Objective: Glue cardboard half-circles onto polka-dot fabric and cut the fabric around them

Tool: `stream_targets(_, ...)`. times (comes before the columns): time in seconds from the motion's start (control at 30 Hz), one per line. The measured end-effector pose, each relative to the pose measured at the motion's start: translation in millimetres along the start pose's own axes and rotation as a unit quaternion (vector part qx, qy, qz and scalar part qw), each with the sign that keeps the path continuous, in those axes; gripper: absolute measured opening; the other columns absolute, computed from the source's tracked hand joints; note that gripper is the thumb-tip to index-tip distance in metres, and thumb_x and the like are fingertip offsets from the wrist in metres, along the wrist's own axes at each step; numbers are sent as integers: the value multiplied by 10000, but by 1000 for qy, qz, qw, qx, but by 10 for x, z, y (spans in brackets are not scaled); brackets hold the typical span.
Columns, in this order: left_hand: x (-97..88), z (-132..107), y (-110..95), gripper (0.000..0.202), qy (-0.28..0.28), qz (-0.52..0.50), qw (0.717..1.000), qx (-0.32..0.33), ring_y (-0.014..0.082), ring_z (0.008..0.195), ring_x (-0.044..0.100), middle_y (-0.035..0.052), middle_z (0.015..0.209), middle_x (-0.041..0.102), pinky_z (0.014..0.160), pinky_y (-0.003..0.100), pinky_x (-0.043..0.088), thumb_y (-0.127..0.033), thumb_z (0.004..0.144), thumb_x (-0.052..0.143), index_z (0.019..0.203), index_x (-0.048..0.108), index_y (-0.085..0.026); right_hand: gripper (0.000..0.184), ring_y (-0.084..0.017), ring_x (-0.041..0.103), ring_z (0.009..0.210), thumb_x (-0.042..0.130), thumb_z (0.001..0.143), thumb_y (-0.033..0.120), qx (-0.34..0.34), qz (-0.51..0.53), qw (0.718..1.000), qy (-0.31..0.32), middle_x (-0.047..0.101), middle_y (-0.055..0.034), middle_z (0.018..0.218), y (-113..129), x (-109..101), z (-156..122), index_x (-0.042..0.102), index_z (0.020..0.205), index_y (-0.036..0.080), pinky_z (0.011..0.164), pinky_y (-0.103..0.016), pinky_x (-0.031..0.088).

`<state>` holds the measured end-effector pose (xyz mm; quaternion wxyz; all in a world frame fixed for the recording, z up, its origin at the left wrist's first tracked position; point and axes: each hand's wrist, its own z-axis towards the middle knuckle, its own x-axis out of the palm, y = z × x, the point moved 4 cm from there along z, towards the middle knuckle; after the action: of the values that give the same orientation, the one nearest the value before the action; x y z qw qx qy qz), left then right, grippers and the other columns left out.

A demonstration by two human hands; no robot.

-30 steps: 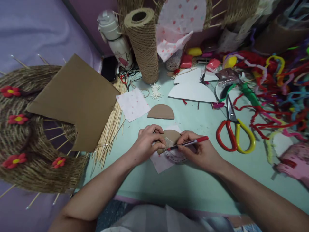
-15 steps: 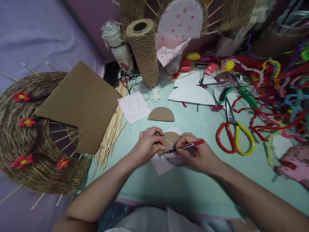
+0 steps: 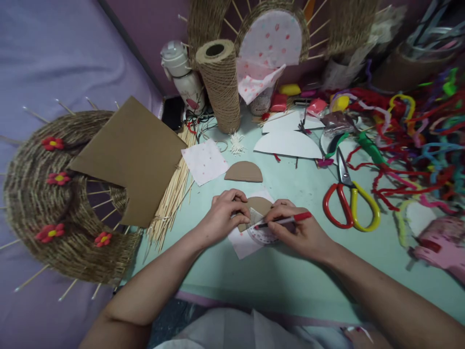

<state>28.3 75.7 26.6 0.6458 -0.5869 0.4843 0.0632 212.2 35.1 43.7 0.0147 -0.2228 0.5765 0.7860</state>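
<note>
My left hand has its fingers curled and its thumb bent in, pressing the left side of a small brown cardboard piece and the end of a clear protractor lying over it. A white spotted fabric piece lies beneath them. In my right hand a red-capped marker pen is pinched, its tip low over the protractor. My right fingers also cover the right side of the protractor and cardboard. A brown cardboard half-circle lies just beyond my hands.
To the right lie scissors and tangled pipe cleaners. A twine roll and a white bottle stand behind. Thin sticks, a cardboard sheet and a flowered twine wreath are at left. White paper shapes lie farther back.
The view has shifted slightly. The pen tip has moved a little right, away from my left fingers, across the protractor. Both hands keep nearly the same places.
</note>
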Motion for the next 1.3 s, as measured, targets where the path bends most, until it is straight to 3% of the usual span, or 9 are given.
stream_targets(0.1, -7, -1, -20, 85, 2, 0, 1000, 0, 214, 1106, 531, 23, 1118, 589, 986, 424, 320, -205, 823, 674, 761, 719, -242, 198, -177, 617, 702, 488, 914, 140, -89, -39, 995, -22, 705, -26, 772, 58, -7, -55, 639, 1006, 228, 730, -360, 484)
stream_targets(0.17, -10, -2, -28, 82, 1, 0, 1000, 0, 215, 1106, 533, 23, 1118, 590, 987, 427, 316, -206, 822, 677, 763, 720, -242, 174, -203, 625, 725, 507, 928, 187, -111, -122, 986, -4, 721, -56, 813, 82, 32, -91, 624, 1053, 215, 714, -376, 483)
stream_targets(0.3, -19, -6, -48, 76, -2, 0, 1000, 5, 220, 1118, 528, 24, 1115, 588, 1010, 431, 309, -214, 818, 681, 755, 717, -236, 240, -333, 614, 1042, 707, 810, 360, -69, -252, 963, 63, 712, -148, 1080, 73, 158, -143, 600, 944, 193, 814, -460, 497)
stream_targets(0.4, -26, -7, -65, 82, -4, 4, 1000, 4, 220, 1108, 532, 21, 1115, 589, 1010, 428, 314, -215, 816, 680, 746, 717, -237, 232, -358, 591, 1114, 739, 770, 321, -46, -290, 953, 78, 689, -166, 1166, 56, 213, -169, 581, 889, 199, 837, -482, 502)
stream_targets(1.3, -20, -8, -57, 83, -8, -3, 1000, 8, 211, 1090, 533, 21, 1100, 582, 994, 408, 331, -231, 823, 687, 744, 714, -236, 225, -342, 596, 1128, 701, 744, 208, -63, -318, 943, 80, 692, -130, 1213, 92, 200, -169, 560, 920, 203, 835, -457, 484)
